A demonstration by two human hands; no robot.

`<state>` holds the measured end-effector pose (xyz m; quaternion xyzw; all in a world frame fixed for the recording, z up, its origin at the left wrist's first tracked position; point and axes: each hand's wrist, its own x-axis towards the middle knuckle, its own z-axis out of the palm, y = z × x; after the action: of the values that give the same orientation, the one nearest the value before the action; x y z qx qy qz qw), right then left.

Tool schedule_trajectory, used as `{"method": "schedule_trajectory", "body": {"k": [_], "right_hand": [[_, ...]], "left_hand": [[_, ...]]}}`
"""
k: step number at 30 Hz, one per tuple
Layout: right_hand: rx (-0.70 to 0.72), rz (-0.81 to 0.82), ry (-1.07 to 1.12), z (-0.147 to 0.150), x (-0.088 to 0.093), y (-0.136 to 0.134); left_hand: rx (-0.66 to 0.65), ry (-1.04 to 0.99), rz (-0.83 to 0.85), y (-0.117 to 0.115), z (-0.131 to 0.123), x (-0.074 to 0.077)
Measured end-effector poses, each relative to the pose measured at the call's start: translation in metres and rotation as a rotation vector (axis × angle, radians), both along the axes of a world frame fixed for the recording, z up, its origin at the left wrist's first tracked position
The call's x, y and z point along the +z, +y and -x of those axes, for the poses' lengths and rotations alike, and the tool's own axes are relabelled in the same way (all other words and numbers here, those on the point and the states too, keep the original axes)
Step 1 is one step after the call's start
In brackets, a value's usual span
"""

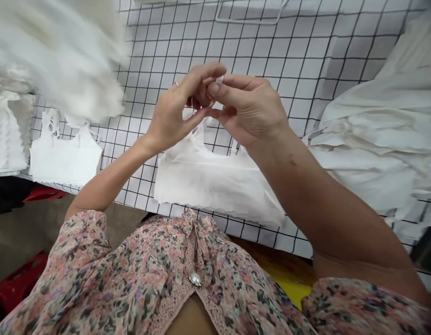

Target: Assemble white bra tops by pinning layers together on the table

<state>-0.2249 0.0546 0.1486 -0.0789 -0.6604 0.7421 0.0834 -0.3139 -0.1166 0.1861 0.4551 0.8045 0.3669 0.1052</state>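
Observation:
A white crop top with thin shoulder straps lies flat on the grid-patterned cloth in front of me. My left hand and my right hand meet above its neckline, fingertips touching. A small white piece of strap pokes out between my right thumb and forefinger. Below my fingers, one strap of the top rises toward the hands. My left fingers are closed in a pinch on the strap, though the exact grip is partly hidden. The other strap shows beside my right wrist.
Another white strappy top lies at the left, beside ruffled white garments and a blurred white heap. A large pile of white fabric covers the right side. A white wire frame lies at the far edge of the gridded tablecloth.

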Motion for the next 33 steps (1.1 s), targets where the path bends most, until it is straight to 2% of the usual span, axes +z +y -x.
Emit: {"method": "schedule_trajectory", "body": {"k": [2, 5, 7, 9, 12, 14, 16, 18, 20, 22, 25, 28, 30, 31, 33], "right_hand": [[-0.041, -0.025, 0.031, 0.002, -0.004, -0.003], [-0.124, 0.032, 0.089, 0.004, -0.01, -0.008], [-0.19, 0.058, 0.124, 0.002, -0.011, -0.01], [-0.268, -0.002, 0.157, -0.003, -0.009, -0.013], [-0.313, -0.208, 0.208, -0.016, -0.003, -0.019], [-0.243, -0.325, 0.212, -0.023, -0.002, -0.027], [-0.119, -0.407, 0.211, -0.028, -0.005, -0.038], [0.001, -0.481, 0.244, -0.03, -0.01, -0.052], [0.085, -0.551, 0.305, -0.031, -0.017, -0.066], [0.129, -0.608, 0.359, -0.034, -0.023, -0.075], [0.177, -0.666, 0.371, -0.035, -0.024, -0.076], [0.398, -0.722, 0.325, -0.014, -0.018, -0.058], [0.529, -0.77, 0.25, 0.02, -0.012, -0.039], [0.526, -0.803, 0.187, 0.044, -0.01, -0.029], [0.333, -0.896, 0.003, 0.098, -0.009, -0.01]], "left_hand": [[-0.004, 0.049, -0.073, -0.005, -0.007, -0.014], [-0.011, 0.074, -0.222, -0.009, -0.012, -0.034], [-0.006, 0.084, -0.186, -0.015, -0.009, -0.043], [-0.003, 0.152, -0.03, -0.029, 0.005, -0.047], [0.097, 0.267, 0.279, -0.061, 0.057, -0.041], [0.178, 0.237, 0.483, -0.08, 0.106, -0.035], [0.223, 0.157, 0.613, -0.087, 0.155, -0.031], [0.212, 0.116, 0.625, -0.079, 0.196, -0.03], [0.204, 0.114, 0.622, -0.06, 0.223, -0.031], [0.24, 0.149, 0.634, -0.037, 0.235, -0.034], [0.292, 0.208, 0.627, -0.015, 0.235, -0.035], [0.276, 0.199, 0.613, -0.017, 0.235, -0.027], [0.258, 0.202, 0.63, -0.029, 0.24, -0.016], [0.267, 0.204, 0.66, -0.037, 0.245, -0.01], [0.327, 0.19, 0.746, -0.051, 0.253, 0.0]]}}
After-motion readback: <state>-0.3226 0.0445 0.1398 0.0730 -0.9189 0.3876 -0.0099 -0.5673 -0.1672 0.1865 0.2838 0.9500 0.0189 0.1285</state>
